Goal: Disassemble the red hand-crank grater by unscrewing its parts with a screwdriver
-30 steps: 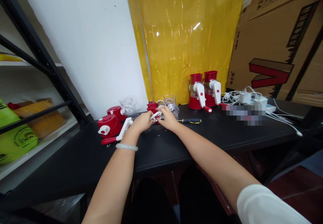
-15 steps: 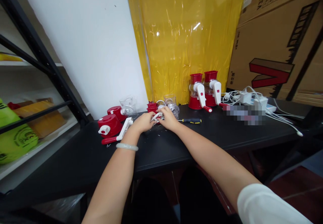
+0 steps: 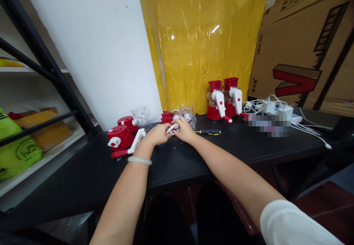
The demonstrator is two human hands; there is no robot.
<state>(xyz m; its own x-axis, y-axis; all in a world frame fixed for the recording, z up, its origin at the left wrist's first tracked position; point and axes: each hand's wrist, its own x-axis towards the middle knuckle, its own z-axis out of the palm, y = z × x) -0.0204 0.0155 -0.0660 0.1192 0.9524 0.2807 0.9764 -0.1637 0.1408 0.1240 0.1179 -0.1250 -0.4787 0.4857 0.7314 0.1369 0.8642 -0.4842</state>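
Note:
My left hand (image 3: 160,133) and my right hand (image 3: 184,129) are close together over the middle of the table. Between their fingertips is a small white plastic part (image 3: 172,128), tilted; it looks like a crank arm, though fingers cover much of it. Just behind the hands are small red hopper parts (image 3: 166,118) and clear plastic housings (image 3: 190,119). A screwdriver (image 3: 210,132) with a black and yellow handle lies right of my right hand. Left of my left hand rests a white crank with a red grip (image 3: 120,153), beside two red grater bases (image 3: 124,136).
Two assembled red and white rotary graters (image 3: 215,99) stand at the back right. White cables and chargers (image 3: 276,108) lie beyond them, near a large cardboard box (image 3: 301,46). Tiny screws (image 3: 118,159) lie on the black table (image 3: 177,167). A shelf rack (image 3: 49,73) is at left.
The white part has turned slightly between my fingers. Both hands stay in nearly the same place, and the things around them have not moved.

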